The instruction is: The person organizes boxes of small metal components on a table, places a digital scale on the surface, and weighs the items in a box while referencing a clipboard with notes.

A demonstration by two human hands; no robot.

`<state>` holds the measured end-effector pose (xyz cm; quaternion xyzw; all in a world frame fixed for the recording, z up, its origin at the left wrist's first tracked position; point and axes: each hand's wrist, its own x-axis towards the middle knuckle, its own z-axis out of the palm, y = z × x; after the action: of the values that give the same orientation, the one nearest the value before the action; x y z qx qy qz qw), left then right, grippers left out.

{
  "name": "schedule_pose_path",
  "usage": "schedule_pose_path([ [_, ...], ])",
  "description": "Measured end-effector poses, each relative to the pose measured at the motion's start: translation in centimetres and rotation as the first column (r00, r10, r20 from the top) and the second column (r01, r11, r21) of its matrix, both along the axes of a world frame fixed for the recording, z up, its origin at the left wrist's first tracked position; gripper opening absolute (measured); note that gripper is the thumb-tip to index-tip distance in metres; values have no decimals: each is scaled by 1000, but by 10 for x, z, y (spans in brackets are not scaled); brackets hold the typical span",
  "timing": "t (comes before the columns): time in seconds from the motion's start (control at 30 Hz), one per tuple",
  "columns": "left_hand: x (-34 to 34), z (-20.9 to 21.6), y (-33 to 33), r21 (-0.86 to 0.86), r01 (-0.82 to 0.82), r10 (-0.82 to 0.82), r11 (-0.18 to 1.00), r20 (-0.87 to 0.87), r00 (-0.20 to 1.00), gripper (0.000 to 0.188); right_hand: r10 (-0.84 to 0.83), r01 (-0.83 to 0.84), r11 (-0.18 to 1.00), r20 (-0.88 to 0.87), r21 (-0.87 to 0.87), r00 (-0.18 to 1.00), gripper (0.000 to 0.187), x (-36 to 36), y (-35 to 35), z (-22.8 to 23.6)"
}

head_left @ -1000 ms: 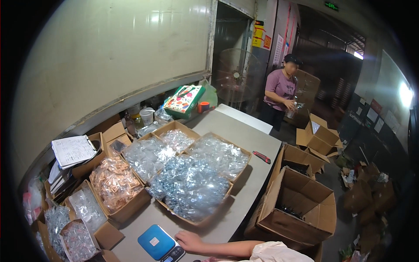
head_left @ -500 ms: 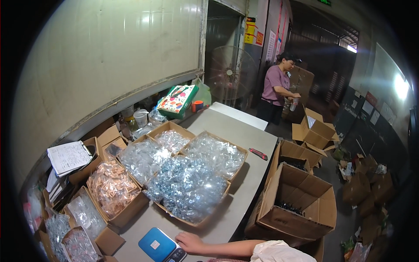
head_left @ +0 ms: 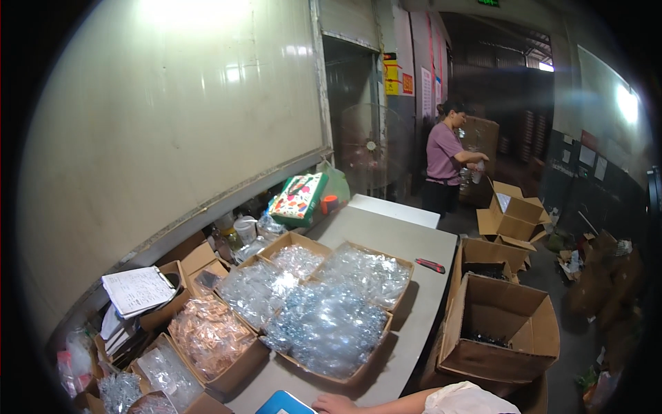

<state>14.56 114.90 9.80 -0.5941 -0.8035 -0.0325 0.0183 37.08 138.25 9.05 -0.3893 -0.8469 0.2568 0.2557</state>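
Observation:
My right hand (head_left: 334, 403) rests at the lower edge of the view, beside the right side of a blue-topped scale (head_left: 284, 403). Its fingers lie fairly flat, with nothing visible in them; the lower part of the hand is cut off. My left hand is out of view. Past the scale, a shallow cardboard box (head_left: 358, 376) brims with clear bags of bluish-silver metal parts (head_left: 324, 328). To its left stands a box of bagged copper-coloured pieces (head_left: 210, 334). Further boxes hold clear bags of small parts (head_left: 365, 272).
A red utility knife (head_left: 430, 265) lies near the table's right edge. Deep open cartons (head_left: 500, 359) stand right of the table, with dark parts inside. A clipboard (head_left: 138, 291) rests on boxes at left. Beyond the table, a person in a pink shirt (head_left: 443, 152) stands handling something.
The view has shifted, so the table, boxes and scale sit lower and further right. My right hand stays beside the scale, now mostly cut off by the lower edge.

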Motion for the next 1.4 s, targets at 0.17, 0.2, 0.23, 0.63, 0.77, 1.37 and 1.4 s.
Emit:
schedule_pose_path([
  [0.17,4,17,0,-96,6,7,995,137,991,87,-13,15,999,31,-46,999,28,4,0,3],
  [0.2,0,11,-4,56,24,-29,998,98,995,82,-5,5,1000,-9,-20,1000,28,1,0,8],
  [0.23,3,25,0,115,91,-93,989,6,996,76,-1,1,1000,16,-12,1000,27,0,1,10],
  [0.63,-7,34,0,67,94,-101,993,119,988,72,-120,119,993,-181,-14,976,7,-9,5,6],
  [0.77,-9,24,-10,118,81,-96,990,129,987,70,-47,36,997,-188,-61,981,9,-10,2,12],
  [1.37,19,26,-18,276,-158,109,948,186,976,49,354,-351,934,-31,66,935,60,16,-1,6],
  [1.4,19,16,-20,281,-159,110,947,180,977,49,353,-350,933,-16,82,936,64,17,-2,7],
])
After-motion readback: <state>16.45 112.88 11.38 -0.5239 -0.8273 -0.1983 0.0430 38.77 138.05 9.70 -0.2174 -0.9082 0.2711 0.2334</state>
